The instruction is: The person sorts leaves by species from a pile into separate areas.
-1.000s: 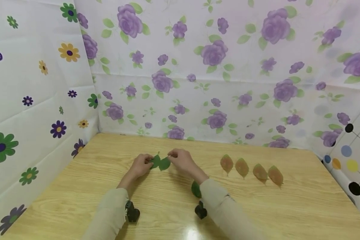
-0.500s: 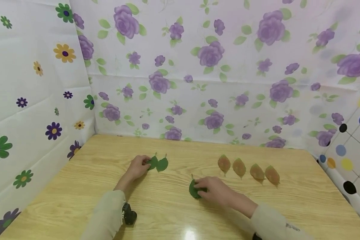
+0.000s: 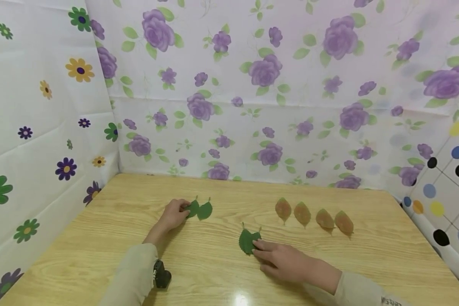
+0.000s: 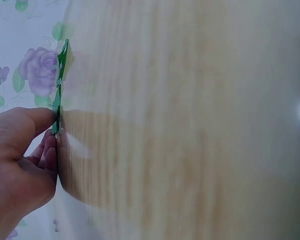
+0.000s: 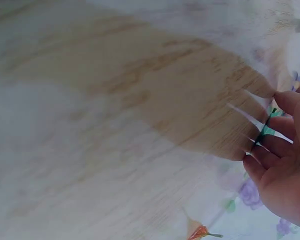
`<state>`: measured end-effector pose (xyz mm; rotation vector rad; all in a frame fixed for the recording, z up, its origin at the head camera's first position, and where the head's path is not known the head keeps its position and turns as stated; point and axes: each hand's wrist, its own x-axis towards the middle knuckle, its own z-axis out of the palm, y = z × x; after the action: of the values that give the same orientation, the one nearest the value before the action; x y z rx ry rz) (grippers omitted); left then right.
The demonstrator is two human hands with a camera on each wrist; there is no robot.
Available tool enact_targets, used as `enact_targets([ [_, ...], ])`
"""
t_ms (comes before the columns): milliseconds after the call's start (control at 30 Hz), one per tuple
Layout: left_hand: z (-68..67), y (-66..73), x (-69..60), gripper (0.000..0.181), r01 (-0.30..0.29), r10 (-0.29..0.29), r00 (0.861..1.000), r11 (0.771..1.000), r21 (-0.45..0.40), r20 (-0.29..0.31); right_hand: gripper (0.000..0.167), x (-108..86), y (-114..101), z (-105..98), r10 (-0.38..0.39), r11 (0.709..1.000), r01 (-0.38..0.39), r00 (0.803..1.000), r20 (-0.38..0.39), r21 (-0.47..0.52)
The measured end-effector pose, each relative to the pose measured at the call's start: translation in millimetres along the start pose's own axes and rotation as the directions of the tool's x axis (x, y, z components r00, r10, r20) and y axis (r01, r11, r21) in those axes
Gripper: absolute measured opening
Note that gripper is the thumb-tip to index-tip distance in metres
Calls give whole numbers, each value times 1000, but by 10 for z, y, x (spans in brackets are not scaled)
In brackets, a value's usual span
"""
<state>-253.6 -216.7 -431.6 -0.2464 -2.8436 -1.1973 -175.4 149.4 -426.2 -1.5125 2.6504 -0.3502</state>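
Two green leaves with serrated edges lie side by side on the table; my left hand [image 3: 176,213] holds the left edge of the nearer one, the left leaf [image 3: 193,208]. The right leaf [image 3: 205,211] of this pair is untouched. In the left wrist view the leaf edge [image 4: 56,102] shows between thumb and curled fingers. Toward the middle, another green leaf [image 3: 246,241] overlaps a second green leaf [image 3: 256,236]. My right hand [image 3: 284,260] rests there, its extended fingertips touching the second leaf and hiding part of it.
Several reddish-brown leaves [image 3: 302,213] lie in a row at the back right of the wooden table [image 3: 199,272]. Behind it hangs a flowered cloth [image 3: 229,127]. Cloths also border the left and right sides.
My right hand has left the left leaf pair and come right and nearer to the middle leaves, then drawn back slightly, uncovering them. My left hand stays at its leaf.
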Motion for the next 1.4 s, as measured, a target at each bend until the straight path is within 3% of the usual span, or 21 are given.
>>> enact_targets([
  [233,13,-1,18,27,44,-44,999,999,-16,-20,44,-6,8,25,-67,996,66,998,-13,-61],
  [400,-3,8,31,27,78,-79,996,996,-30,-34,43,-12,-3,20,-72,994,70,997,-18,-84],
  [567,-108,5,-35,29,109,-111,993,992,-62,-42,43,24,-22,36,-87,993,85,996,-21,-83],
  [700,-174,132,-124,29,85,-89,995,993,-85,-43,43,10,-31,25,-87,993,85,996,-21,-83],
  [800,-134,276,-176,27,43,-46,999,994,-97,-29,43,-11,-31,0,-78,993,76,997,-19,-90],
  [933,15,501,-234,23,-2,5,1000,994,-110,30,44,-18,-23,-11,-81,992,79,996,-21,-94],
  [1000,115,625,-247,23,-13,22,996,994,-109,87,44,-27,-16,-8,-83,993,81,996,-26,-92],
  [1067,214,753,-254,25,-13,30,985,994,-104,169,46,-37,-9,-2,-79,993,76,996,-32,-93],
  [1200,392,983,-255,28,-33,55,945,997,-73,324,55,-55,-5,4,-52,995,50,998,-25,-86],
  [1300,498,1100,-260,29,-41,63,928,997,-67,367,59,-56,-11,4,-47,996,46,999,-13,-82],
  [1400,588,1166,-253,30,-30,62,928,995,-92,368,59,-57,-20,-6,-52,995,52,999,-6,-87],
])
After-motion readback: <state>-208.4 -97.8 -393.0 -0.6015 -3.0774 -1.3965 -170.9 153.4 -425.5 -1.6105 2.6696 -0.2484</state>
